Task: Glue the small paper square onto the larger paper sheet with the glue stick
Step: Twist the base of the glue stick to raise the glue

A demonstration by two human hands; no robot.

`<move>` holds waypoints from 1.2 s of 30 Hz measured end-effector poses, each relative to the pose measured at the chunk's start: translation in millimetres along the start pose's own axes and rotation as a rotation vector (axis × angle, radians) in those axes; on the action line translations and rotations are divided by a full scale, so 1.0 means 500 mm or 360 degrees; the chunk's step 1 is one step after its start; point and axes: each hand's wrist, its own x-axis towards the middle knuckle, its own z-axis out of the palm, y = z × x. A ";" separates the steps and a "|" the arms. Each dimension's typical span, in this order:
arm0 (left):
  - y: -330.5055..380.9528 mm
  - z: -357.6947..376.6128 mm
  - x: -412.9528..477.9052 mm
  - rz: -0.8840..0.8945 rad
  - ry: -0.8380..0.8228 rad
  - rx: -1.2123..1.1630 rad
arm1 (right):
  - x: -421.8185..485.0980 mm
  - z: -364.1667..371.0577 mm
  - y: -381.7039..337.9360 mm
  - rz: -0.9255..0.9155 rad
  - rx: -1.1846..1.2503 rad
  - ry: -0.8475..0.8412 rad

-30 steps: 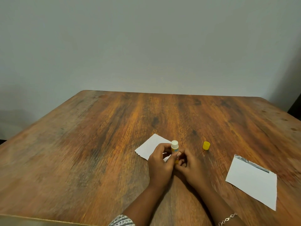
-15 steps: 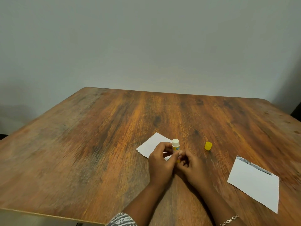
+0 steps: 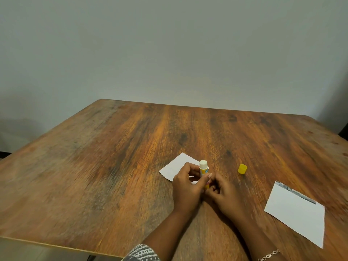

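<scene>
- Just below the middle of the frame, we hold the glue stick (image 3: pixel 203 167) upright between both hands. Its white top stands clear above our fingers and its yellow base sits down between them.
- Our left hand (image 3: pixel 185 187) curls round the tube from the left side of the picture. The thumb lies across the near side of the label and the fingers wrap the far side.
- Our right hand (image 3: pixel 226 194) touches the left one on its right side, fingers curled in at the lower end of the tube. We pinch the base there, though the knuckles hide how each fingertip lies.
- Behind and partly under our left hand, the small paper square (image 3: pixel 176 166) lies flat on the table (image 3: pixel 94 176). It is white with a wavy lower-left edge, and the hand covers its near right corner.
- To the right of the hands and apart from them, the yellow cap (image 3: pixel 242 168) stands alone on the wood, off the glue stick.
- At the lower right of the frame, the larger paper sheet (image 3: pixel 295 211) lies flat, well apart from the small paper square. It is white with a dark printed strip along its upper right edge.
- Along the bottom edge we see a patterned sleeve (image 3: pixel 141 253) on the left arm and a chain bracelet (image 3: pixel 269 254) on the right wrist.
- Across the upper half of the picture, a plain pale wall (image 3: pixel 169 53) stands behind the table's far edge.
</scene>
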 end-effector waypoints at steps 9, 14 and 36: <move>0.006 -0.003 0.002 -0.0014 0.0016 -0.0047 | -0.005 -0.015 -0.007 -0.0061 0.0065 -0.0197; 0.004 -0.001 0.000 -0.0040 -0.0006 -0.0042 | -0.002 -0.004 -0.001 -0.0041 -0.0095 -0.0064; 0.007 -0.007 0.009 -0.0159 0.0017 -0.0291 | -0.006 -0.011 -0.019 -0.0024 0.0228 -0.0172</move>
